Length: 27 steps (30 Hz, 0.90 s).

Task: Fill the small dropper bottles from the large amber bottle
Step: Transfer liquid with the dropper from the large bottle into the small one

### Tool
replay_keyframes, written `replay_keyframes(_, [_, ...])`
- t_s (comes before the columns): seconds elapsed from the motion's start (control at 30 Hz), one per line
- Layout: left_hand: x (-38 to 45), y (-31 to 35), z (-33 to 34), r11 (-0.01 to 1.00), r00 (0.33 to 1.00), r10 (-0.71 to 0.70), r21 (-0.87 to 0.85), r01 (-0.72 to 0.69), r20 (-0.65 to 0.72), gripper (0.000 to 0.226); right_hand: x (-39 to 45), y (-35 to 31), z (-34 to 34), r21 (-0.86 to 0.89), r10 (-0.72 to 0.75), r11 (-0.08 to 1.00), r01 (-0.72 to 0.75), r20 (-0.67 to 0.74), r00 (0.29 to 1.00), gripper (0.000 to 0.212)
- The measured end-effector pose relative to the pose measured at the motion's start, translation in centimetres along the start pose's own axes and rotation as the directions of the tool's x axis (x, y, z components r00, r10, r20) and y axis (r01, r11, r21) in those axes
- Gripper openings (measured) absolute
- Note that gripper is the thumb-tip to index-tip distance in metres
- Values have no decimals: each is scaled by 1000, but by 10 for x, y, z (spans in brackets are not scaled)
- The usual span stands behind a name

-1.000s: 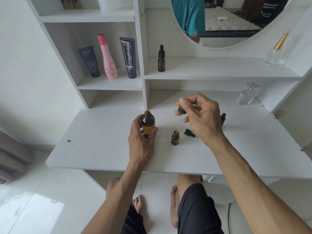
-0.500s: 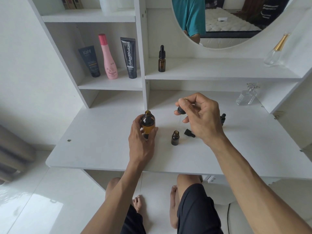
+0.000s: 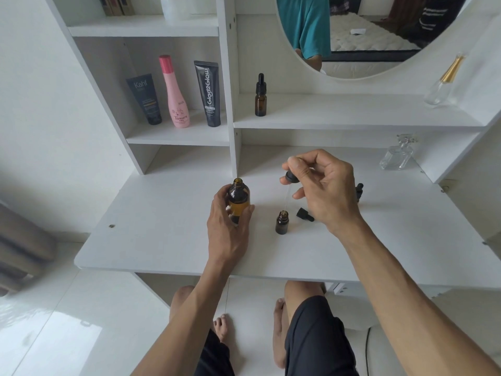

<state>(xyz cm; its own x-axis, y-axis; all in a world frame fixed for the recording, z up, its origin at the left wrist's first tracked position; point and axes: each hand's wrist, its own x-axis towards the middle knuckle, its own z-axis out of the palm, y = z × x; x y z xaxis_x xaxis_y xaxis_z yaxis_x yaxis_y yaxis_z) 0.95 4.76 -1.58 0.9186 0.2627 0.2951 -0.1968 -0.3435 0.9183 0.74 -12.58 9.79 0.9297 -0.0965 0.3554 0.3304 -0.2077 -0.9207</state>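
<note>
**Amber glass steadied, pipette lined up over the small bottle**

Head view, centre of frame:

Amber glass of the large bottle (image 3: 238, 203) upright on the white desk (image 3: 151, 240), mouth uncapped, wrapped by the left hand (image 3: 227, 229) with fingers curled round the lower body and thumb on the near side; probably held that way to keep the tall bottle from tipping between draws

Just right of centre, right hand (image 3: 322, 188) raised above the desk, thumb and forefinger pinching the black bulb of a dropper (image 3: 290, 178), remaining fingers loosely curled; thin glass pipette hanging straight down, tip just above or barely inside the open neck of the small dropper bottle (image 3: 282, 222), hard to tell which. Vertical hold likely chosen so drops fall cleanly into the narrow mouth

Small bottle standing apart from the large one, between the two hands, near enough for short trips

Loose black cap (image 3: 305, 214) lying on its side just right of the small bottle, set aside to leave the neck open. Another dark bottle (image 3: 359, 189) mostly hidden behind the right hand

Upper centre, on the shelf: capped dropper bottle (image 3: 260, 96), well apart from the work. Upper left: pink bottle (image 3: 174, 93) between two dark tubes

Judged stage: transferring liquid into the small bottle, fill level not readable
</note>
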Motion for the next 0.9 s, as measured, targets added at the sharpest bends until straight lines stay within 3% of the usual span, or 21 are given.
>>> replay_keyframes(0.43, [0, -3, 0, 1000, 1000, 30, -6, -30, -7, 50, 28, -36, 41, 264, -51, 963, 56, -25, 998, 14])
replay_keyframes(0.9, [0, -1, -1, 999, 1000, 29, -25, -29, -1, 49, 42, -31, 68, 229, -36, 973, 25, 43, 998, 18])
